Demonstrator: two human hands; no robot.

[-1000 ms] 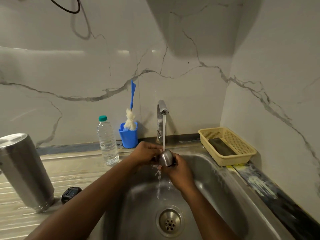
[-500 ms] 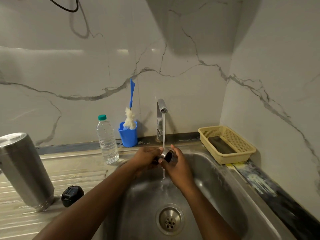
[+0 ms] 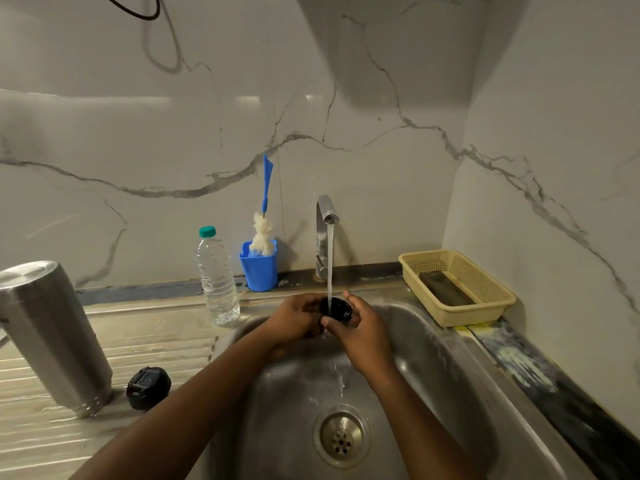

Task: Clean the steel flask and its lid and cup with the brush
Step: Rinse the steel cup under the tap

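Observation:
Over the sink (image 3: 450, 375), both my hands hold the flask's cup (image 3: 336, 308) under the running tap (image 3: 325, 216). Its dark inside faces up and water pours into it. My left hand (image 3: 294, 318) grips it from the left, and my right hand (image 3: 360, 327) from the right with the thumb across its front. The steel flask (image 3: 52, 337) stands upside down on the drainboard at the left. Next to it lies its black lid (image 3: 148, 388). The blue-handled brush (image 3: 264, 220) stands in a blue holder (image 3: 259, 268) by the wall.
A plastic water bottle (image 3: 217, 275) stands left of the blue holder. A cream basket (image 3: 457, 289) with a dark block in it sits on the counter right of the tap. The drain (image 3: 341, 434) lies below my hands.
The cup has turned in my hands: a second ago its steel outside faced up under the stream, now its dark opening does. My hands rose slightly toward the tap.

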